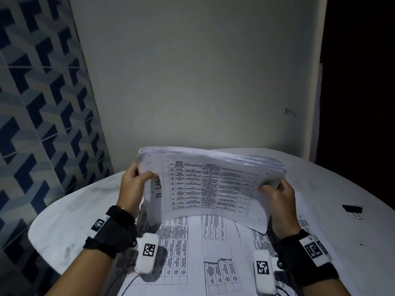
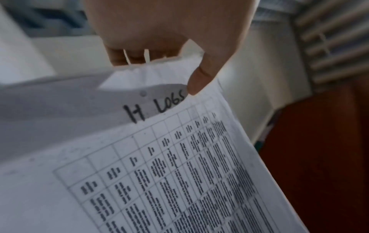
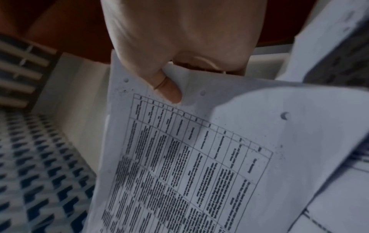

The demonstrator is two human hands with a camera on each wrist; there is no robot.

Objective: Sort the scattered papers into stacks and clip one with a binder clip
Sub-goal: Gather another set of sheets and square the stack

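A thick stack of white printed papers (image 1: 205, 184) stands on its long edge above the table, bowed toward me, its front sheet showing a table and handwriting. My left hand (image 1: 134, 182) grips its left end, thumb on the front sheet and fingers behind. My right hand (image 1: 275, 189) grips its right end the same way. In the left wrist view the thumb (image 2: 201, 78) presses the stack (image 2: 159, 173) beside the handwriting. In the right wrist view the thumb (image 3: 167, 88) pinches the stack's (image 3: 189, 157) punched margin. A black binder clip (image 1: 352, 209) lies on the table to the right.
More printed sheets (image 1: 203, 253) lie flat on the round white table (image 1: 74, 210) under and in front of my wrists. A plain wall stands close behind the table, with patterned blue tiles on the left. A dark opening is at the far right.
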